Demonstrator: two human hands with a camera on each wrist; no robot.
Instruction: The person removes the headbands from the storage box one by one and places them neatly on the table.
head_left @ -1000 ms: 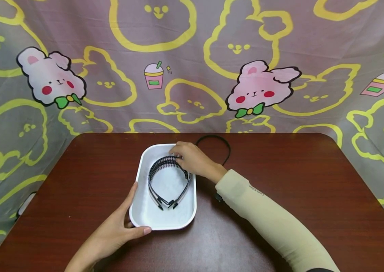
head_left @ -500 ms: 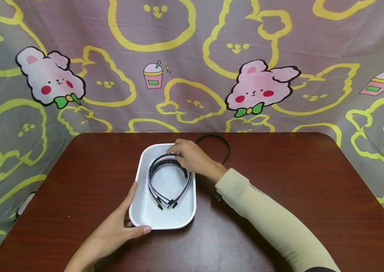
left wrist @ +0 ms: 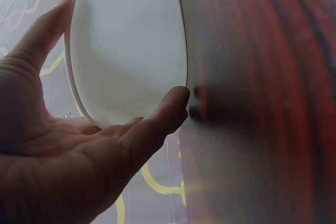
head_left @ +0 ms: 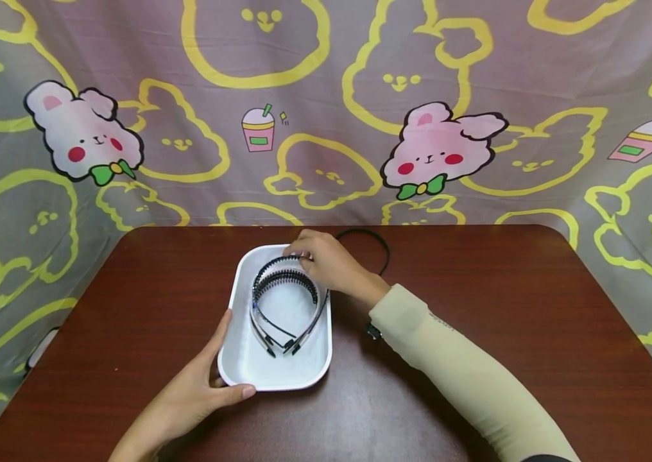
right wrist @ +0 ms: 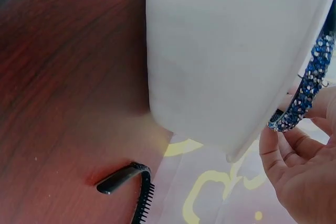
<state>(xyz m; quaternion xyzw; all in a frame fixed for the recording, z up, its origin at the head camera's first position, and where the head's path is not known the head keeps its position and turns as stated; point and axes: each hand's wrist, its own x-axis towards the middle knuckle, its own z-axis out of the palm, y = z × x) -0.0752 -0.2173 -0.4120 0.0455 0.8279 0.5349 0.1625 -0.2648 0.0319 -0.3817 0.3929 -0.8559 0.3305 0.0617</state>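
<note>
A white tray (head_left: pixel 276 375) stands on the table, with several toothed headbands (head_left: pixel 280 279) lying together inside. My left hand (head_left: pixel 184 394) holds its near left corner, thumb on the near rim and fingers along the left side. In the left wrist view the hand spans the tray wall (left wrist: pixel 128 51) from rim to base. At the far right of the tray, my right hand (head_left: pixel 334 263) pinches one headband by its arch, tilted up from the others. The right wrist view shows blue and silver stones along this headband (right wrist: pixel 310 82), just past the tray rim.
Another black toothed headband (head_left: pixel 386 247) lies on the brown table (head_left: pixel 476 308) behind the right wrist; its tip (right wrist: pixel 118 178) shows beside the tray in the right wrist view. A patterned cloth (head_left: pixel 326 96) hangs along the table's back and sides.
My right hand has risen slightly away from me, lifting the arch of the pinched headband apart from the others. My left hand and the tray have stayed in place.
</note>
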